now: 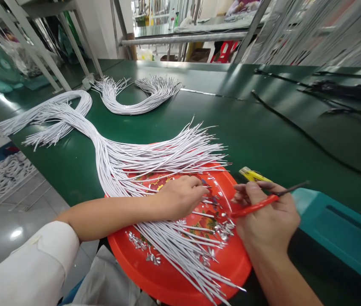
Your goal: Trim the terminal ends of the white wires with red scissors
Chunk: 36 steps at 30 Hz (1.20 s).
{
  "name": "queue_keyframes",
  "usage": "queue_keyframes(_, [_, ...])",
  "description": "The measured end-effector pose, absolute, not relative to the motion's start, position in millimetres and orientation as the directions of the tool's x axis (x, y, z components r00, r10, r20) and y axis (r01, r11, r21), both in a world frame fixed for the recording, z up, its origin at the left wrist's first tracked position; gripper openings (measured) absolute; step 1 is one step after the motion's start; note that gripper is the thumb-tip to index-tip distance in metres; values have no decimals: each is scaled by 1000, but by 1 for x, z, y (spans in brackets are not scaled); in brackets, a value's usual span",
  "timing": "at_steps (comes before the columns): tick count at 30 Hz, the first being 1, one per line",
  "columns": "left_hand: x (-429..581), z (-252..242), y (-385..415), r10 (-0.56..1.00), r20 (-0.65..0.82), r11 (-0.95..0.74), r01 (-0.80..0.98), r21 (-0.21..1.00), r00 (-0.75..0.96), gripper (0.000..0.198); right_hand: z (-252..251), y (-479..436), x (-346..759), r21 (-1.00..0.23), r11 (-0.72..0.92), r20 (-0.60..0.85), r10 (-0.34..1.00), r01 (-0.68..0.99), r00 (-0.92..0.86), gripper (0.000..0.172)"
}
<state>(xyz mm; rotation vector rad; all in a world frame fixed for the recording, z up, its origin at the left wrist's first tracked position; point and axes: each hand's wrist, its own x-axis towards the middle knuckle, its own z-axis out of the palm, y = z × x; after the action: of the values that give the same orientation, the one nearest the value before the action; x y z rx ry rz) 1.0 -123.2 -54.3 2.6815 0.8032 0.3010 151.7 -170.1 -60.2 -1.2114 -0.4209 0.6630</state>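
A red round tray (167, 284) with a printed pattern lies at the front edge of the green table. Long white wires (113, 157) spread across it in two fans, one behind and one in front of my left forearm. My left hand (183, 196) is closed over the tray, its fingertips pinching a white wire near its end. In my right hand (268, 216) are red-handled pliers (257, 207), their dark tip pointing right. Its thumb and forefinger are close together near the tray's right rim; anything between them is too small to tell. Small silvery metal pieces (225, 229) lie on the tray.
More white wire bundles (139, 104) lie at the back left. A yellow cutter (253, 174) and a teal bin (342, 233) are at the right. Black cables (314, 144) cross the table's right side. Metal frame legs (72, 46) stand at the left.
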Motion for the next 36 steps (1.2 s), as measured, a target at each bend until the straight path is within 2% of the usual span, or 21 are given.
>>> queue_keyframes(4, [0,-47,-134,397,70,-861,344,375,915,33,-59,-170,152,-944,200,-64,673,-264,737,32])
queue_keyframes(8, [-4,-41,-139,322,-101,-842,334,425,941,25,-60,-170,152,-939,204,-62,691,-277,720,32])
queue_keyframes(10, [-5,-38,-138,319,-139,-801,346,489,937,19,-60,-170,153,-940,203,-56,702,-275,710,32])
queue_keyframes(12, [-5,-36,-133,401,-144,-710,407,575,905,18,-62,-170,153,-946,191,-55,705,-263,707,32])
queue_keyframes(15, [-5,-39,-124,623,-136,-471,509,721,770,18,-63,-170,153,-954,174,-49,709,-242,703,32])
queue_keyframes(18, [-3,-44,-120,771,-122,-230,450,863,626,18,-63,-172,152,-969,142,-36,732,-204,681,34])
queue_keyframes(21, [-1,-46,-121,827,-93,-119,335,935,554,18,-64,-175,149,-985,64,-53,772,-161,633,36])
queue_keyframes(25, [1,-45,-125,842,-37,-136,278,951,539,17,-64,-177,144,-996,10,-43,828,-91,559,35])
queue_keyframes(32, [3,-51,-125,825,-53,-178,348,920,563,18,-69,-179,142,-998,68,64,831,13,553,32])
queue_keyframes(36, [3,-55,-124,822,-20,-228,361,904,569,18,-71,-182,143,-987,57,130,829,149,544,29])
